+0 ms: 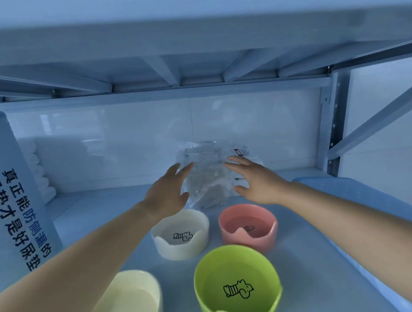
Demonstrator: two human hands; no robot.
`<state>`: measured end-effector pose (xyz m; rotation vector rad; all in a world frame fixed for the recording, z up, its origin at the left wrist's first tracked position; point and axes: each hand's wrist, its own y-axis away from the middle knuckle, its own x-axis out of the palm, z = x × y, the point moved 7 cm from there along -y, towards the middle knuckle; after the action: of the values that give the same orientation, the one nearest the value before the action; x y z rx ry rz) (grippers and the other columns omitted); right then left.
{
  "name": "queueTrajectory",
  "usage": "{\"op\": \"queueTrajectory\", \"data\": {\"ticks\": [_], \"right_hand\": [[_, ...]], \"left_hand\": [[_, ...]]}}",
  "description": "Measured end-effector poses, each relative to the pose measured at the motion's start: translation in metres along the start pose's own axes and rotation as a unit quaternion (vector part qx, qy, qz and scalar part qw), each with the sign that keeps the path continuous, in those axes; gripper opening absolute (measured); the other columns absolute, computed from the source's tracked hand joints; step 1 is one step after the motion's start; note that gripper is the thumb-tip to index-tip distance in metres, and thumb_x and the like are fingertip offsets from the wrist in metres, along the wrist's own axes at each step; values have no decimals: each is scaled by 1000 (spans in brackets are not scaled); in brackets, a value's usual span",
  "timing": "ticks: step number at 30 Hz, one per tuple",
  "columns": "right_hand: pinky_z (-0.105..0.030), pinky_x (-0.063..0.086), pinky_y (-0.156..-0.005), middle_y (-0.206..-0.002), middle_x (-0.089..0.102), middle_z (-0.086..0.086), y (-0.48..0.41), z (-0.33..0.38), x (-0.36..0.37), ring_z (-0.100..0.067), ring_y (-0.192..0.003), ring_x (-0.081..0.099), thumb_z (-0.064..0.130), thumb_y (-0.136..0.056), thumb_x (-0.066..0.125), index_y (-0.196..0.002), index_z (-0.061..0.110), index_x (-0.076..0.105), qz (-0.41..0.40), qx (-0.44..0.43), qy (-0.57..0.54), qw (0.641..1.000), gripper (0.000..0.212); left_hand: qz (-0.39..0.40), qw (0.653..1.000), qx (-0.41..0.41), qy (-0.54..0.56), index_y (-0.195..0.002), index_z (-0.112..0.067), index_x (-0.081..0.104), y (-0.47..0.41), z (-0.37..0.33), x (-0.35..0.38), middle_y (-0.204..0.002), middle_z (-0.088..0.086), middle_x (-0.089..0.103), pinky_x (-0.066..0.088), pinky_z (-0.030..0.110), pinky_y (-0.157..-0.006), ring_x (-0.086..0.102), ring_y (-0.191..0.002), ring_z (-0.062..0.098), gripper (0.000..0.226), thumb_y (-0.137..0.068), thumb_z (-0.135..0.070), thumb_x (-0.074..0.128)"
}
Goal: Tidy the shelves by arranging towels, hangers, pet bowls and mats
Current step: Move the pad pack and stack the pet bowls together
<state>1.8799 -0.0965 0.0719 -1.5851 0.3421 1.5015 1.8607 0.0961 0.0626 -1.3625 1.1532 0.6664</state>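
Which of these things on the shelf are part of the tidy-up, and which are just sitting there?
Job: white bowl, pink bowl, green bowl, yellow bowl, rolled towels, blue mat, clear-wrapped package between left hand and right hand.
Just there: pee-pad pack, arguably.
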Motion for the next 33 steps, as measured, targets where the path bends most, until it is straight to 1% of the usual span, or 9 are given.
{"op": "queueTrajectory", "data": {"ticks": [4,7,9,13,17,20,25,30,33], "right_hand": [[-12,20,-102,-150,28,3,21,17,-5,-12,-135,31,20,-87,59,-142,24,35,-25,8,-19,999,60],[-15,29,-103,-142,39,3,39,30,-2,-13,-125,44,21,-85,63,-137,22,44,-10,22,-49,999,55],[-13,29,-100,-139,43,2,49,39,-1,-12,-122,47,22,-85,64,-134,22,48,1,33,-46,998,52],[-22,33,-103,-132,51,0,66,58,-2,-14,-121,47,23,-84,66,-129,20,54,4,43,-25,999,47],[-31,42,-95,-119,61,-1,87,66,-6,-16,-110,55,20,-81,66,-120,21,60,9,60,-21,998,39],[-19,39,-84,-118,62,3,104,58,-12,-8,-96,55,21,-83,65,-120,23,61,-2,87,-15,996,37],[-16,32,-82,-117,61,8,121,40,-22,-11,-106,54,23,-86,62,-119,26,61,-1,96,6,995,33],[-17,34,-82,-118,60,9,119,23,-31,-7,-104,52,25,-83,66,-118,30,60,21,80,-5,997,36],[-27,39,-95,-122,59,7,113,16,-27,-12,-111,52,27,-83,67,-121,29,59,61,64,20,996,39]], "left_hand": [[-23,999,41,18,-145,-34,21,16,-14,-11,-152,-3,21,42,36,-100,41,-128,21,68,-88,-25,56],[-1,996,77,39,-139,-33,34,31,-23,-12,-141,-5,38,41,35,-99,44,-124,16,58,-86,-27,58],[15,995,85,41,-135,-31,41,41,-26,-12,-137,-5,45,41,34,-99,46,-122,17,52,-86,-29,59],[39,993,85,70,-123,-33,53,62,-25,-12,-121,-9,57,45,32,-93,53,-110,15,40,-84,-31,60],[56,990,89,89,-107,-42,58,77,-24,-8,-105,-22,59,48,29,-86,56,-98,5,26,-82,-35,61],[35,984,106,137,-94,-45,60,82,-31,-15,-91,-29,59,48,24,-81,59,-88,0,16,-81,-35,64],[36,979,127,156,-88,-39,65,83,-56,-17,-83,-32,59,46,20,-75,59,-81,-3,11,-81,-31,63],[42,981,153,110,-87,-35,67,76,-87,-10,-84,-23,64,35,0,-61,58,-81,-2,9,-81,-30,64],[64,983,156,74,-93,-31,68,68,-101,2,-92,-16,68,39,3,-65,60,-86,2,13,-81,-31,64]]}}
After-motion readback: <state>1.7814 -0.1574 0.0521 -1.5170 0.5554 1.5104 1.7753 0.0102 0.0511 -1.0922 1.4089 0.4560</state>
